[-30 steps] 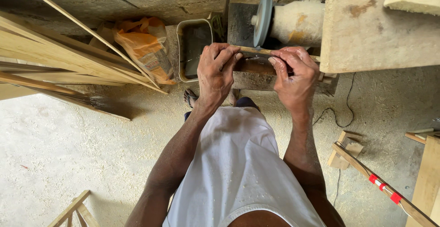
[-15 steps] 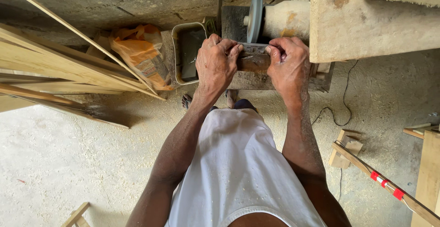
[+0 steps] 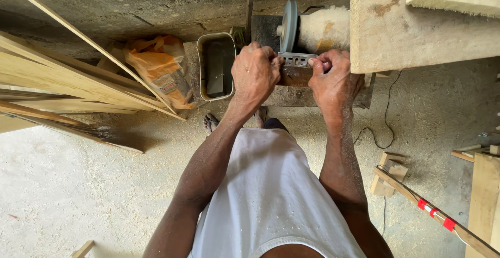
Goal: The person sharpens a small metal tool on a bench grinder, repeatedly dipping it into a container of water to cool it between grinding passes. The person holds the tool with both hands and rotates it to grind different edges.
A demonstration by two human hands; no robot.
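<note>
Both my hands hold one small flat metal blade with slots in it. My left hand grips its left end, and my right hand pinches its right end. The blade lies just below a grey grinding wheel; whether it touches the wheel I cannot tell. A dust-coated motor sits to the right of the wheel. Under the blade is a dark brown block, partly hidden by my fingers.
A rectangular metal tin stands left of my left hand, with an orange bag beside it. Long wooden planks lean at the left. A rough bench slab is upper right. A stick with red tape and a cable lie on the sawdust floor.
My hands have drawn closer together and moved the blade in under the grinding wheel. The view has shifted slightly toward the bench.
</note>
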